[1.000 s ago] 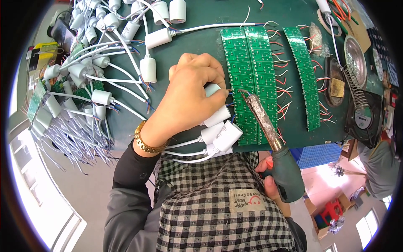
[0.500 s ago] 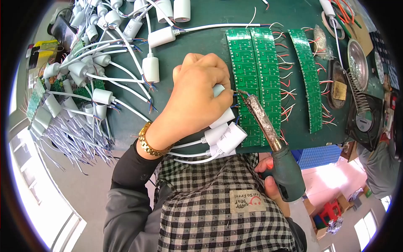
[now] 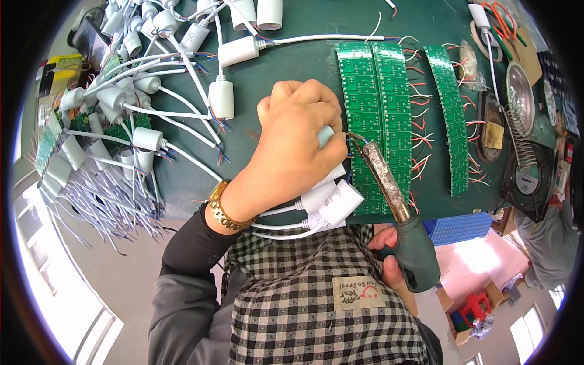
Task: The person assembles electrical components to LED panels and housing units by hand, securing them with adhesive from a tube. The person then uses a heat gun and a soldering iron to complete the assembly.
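My right hand [image 3: 389,255] is closed round the dark handle of a soldering iron [image 3: 385,176]. The iron's bent tip rests at the left edge of the green circuit boards [image 3: 394,109], where short coloured wires show. My left hand [image 3: 299,131], wearing a gold watch, is curled just left of that tip. A pale rounded piece [image 3: 325,135] shows between its fingers, too hidden to name, and a thin strand sticks out toward the tip. Below this hand lie white cylindrical housings [image 3: 342,202] with white cables, against the boards' lower left.
A heap of white corded housings [image 3: 125,100] fills the left of the green table. Another board strip [image 3: 449,118] with red and white wires lies to the right. Beyond it are a sponge [image 3: 493,135], a spring iron holder [image 3: 517,137], a metal dish [image 3: 520,94] and a black fan [image 3: 528,181].
My left hand and the iron's tip have shifted slightly right, keeping close together. The boards and housings also appear a little further right. Both grips are unchanged.
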Demonstrator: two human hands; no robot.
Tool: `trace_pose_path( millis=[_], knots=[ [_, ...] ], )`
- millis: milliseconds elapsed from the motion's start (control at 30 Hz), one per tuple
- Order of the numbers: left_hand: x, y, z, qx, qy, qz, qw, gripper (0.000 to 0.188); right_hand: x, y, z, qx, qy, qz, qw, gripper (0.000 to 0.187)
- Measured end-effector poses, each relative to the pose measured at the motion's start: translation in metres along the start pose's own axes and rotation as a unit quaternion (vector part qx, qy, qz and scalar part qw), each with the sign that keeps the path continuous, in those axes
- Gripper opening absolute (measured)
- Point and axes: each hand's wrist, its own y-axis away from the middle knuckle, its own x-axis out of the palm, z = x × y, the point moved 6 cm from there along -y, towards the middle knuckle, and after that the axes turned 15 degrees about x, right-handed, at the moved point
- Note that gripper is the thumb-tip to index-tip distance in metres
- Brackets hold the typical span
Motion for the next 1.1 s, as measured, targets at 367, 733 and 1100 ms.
trace_pose_path(
  millis=[367,733,1100],
  knots=[
    [0.001,-0.001,-0.001,-0.002,-0.003,0.000,1.000,0.005,0.001,0.010,0.006,0.002,-0.121,-0.025,0.992,0.052],
    [0.001,-0.001,-0.001,0.006,-0.013,-0.005,1.000,0.005,0.004,0.008,0.014,0.028,-0.096,0.015,0.995,0.050],
    [-0.004,0.001,-0.002,0.033,-0.034,-0.010,0.999,0.009,-0.004,0.012,-0.004,-0.039,-0.058,-0.023,0.997,0.034]
  ],
)
